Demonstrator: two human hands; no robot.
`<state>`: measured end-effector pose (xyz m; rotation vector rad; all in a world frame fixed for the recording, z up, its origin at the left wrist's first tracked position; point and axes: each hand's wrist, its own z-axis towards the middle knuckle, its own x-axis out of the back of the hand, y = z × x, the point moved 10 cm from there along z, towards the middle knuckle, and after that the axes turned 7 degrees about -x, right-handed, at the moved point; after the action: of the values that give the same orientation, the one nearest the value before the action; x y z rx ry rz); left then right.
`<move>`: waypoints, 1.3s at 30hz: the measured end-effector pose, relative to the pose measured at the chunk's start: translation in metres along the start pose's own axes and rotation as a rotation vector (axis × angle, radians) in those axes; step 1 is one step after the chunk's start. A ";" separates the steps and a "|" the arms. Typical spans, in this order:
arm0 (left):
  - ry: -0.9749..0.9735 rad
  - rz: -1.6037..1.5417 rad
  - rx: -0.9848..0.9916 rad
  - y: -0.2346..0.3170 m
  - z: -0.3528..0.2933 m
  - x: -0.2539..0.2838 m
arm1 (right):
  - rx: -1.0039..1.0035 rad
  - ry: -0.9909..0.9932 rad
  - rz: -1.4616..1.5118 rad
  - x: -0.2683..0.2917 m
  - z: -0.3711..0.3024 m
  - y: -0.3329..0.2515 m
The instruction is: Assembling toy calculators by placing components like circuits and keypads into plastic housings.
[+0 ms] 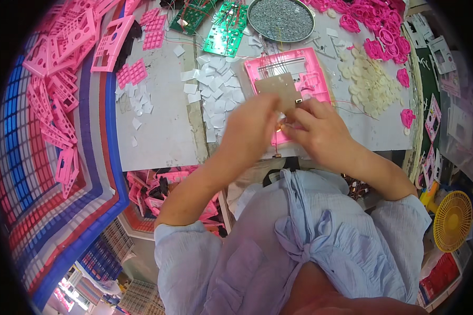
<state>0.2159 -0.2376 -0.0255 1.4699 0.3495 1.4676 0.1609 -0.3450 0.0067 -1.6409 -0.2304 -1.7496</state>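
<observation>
A pink plastic housing (pixel 323 73) lies open on the table in front of me. Over its middle is a brown circuit board (pixel 275 88), with thin wires running from its far edge. My left hand (pixel 252 125) is at the board's lower left corner, fingers curled in and slightly blurred. From the right, my right hand (pixel 320 128) meets it, its fingers pinched together at the board's near edge. What sits between the fingertips is small and mostly hidden. A small connector on a wire (pixel 277 155) hangs at the table's front edge.
White paper squares (pixel 215 86) are heaped left of the housing. Beyond stand green circuit boards (pixel 226 29) and a round tray (pixel 252 23) of small metal parts. Cream discs (pixel 370 86) and pink parts (pixel 386 39) lie right; pink frames (pixel 63 44) pile left. A yellow fan (pixel 452 221) stands lower right.
</observation>
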 end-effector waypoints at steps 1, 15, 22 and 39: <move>0.022 -0.050 0.144 -0.016 -0.001 0.006 | 0.001 -0.022 0.013 -0.001 -0.002 -0.001; -0.081 -0.174 0.184 0.004 -0.080 -0.017 | -0.015 -0.014 0.143 -0.003 -0.005 0.006; 0.161 -0.531 0.290 -0.013 -0.029 0.031 | -0.011 -0.074 0.050 -0.008 -0.005 0.004; -0.085 -0.683 -0.010 0.031 -0.012 -0.009 | -0.133 0.096 0.412 0.037 0.002 0.038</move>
<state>0.1901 -0.2546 -0.0094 1.2250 0.7081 0.8536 0.1881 -0.3855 0.0286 -1.5575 0.2585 -1.5445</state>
